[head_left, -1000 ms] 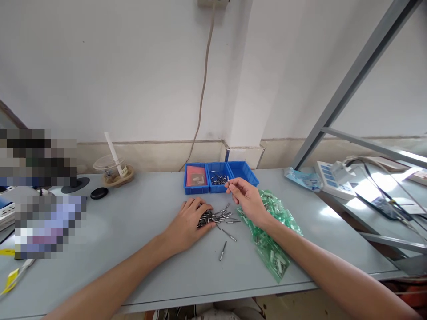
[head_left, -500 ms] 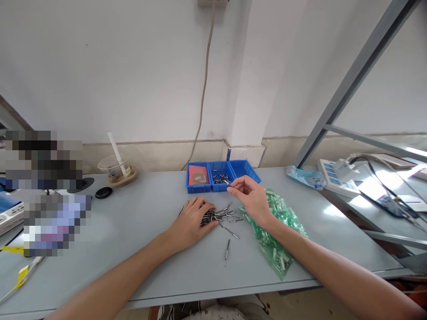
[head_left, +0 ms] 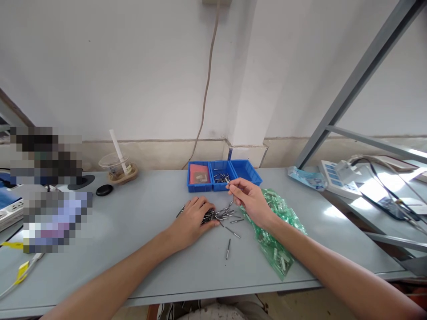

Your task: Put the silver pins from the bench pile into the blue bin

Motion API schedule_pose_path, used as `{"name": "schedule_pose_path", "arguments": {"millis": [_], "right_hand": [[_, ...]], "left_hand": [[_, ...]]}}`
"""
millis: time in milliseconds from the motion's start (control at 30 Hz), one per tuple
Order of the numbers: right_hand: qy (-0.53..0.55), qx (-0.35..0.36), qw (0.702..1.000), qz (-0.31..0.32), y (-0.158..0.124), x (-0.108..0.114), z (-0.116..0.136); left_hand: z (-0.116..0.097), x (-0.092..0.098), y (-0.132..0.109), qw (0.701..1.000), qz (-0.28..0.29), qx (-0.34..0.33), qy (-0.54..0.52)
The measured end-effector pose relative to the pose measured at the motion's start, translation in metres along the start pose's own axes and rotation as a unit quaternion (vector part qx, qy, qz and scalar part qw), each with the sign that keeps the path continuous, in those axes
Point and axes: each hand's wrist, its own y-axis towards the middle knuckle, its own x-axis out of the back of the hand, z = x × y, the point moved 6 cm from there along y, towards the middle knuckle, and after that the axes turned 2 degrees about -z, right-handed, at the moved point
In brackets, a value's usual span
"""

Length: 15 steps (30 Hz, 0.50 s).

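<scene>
My left hand [head_left: 193, 220] rests on a pile of thin metal pins [head_left: 215, 215], its fingers curved over the left side of the pile. My right hand [head_left: 247, 198] pinches a small metal pin [head_left: 228, 182] at the front edge of the middle blue bin [head_left: 220, 187], which holds more pins. A green plastic bag [head_left: 283, 224] of small pale parts lies under and beside the right wrist. Two loose pins, one of them a single pin [head_left: 228, 249], lie in front of the pile.
The left blue bin [head_left: 200, 188] holds a red piece and a small bag. Another blue bin [head_left: 247, 171] adjoins at right. A lidded cup [head_left: 115, 164] and black disc [head_left: 104, 190] stand left; a power strip [head_left: 338, 180] and metal frame [head_left: 353, 71] are right.
The fingers of my right hand have tightened and turned at the middle bin's edge, and a pin now shows between them. My left hand stays on the pile. The view shifts slightly.
</scene>
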Motion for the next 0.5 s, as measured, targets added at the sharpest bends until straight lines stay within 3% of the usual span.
{"name": "schedule_pose_path", "arguments": {"millis": [267,500], "right_hand": [[0.059,-0.031,0.998,-0.013,0.006,0.007,-0.008],[-0.133,0.094,0.985,-0.048,0.000,0.005,0.007]], "left_hand": [[0.003,-0.002,0.000,1.000,-0.009,-0.007,-0.005],[0.002,0.000,0.001,1.000,-0.011,0.000,-0.013]]}}
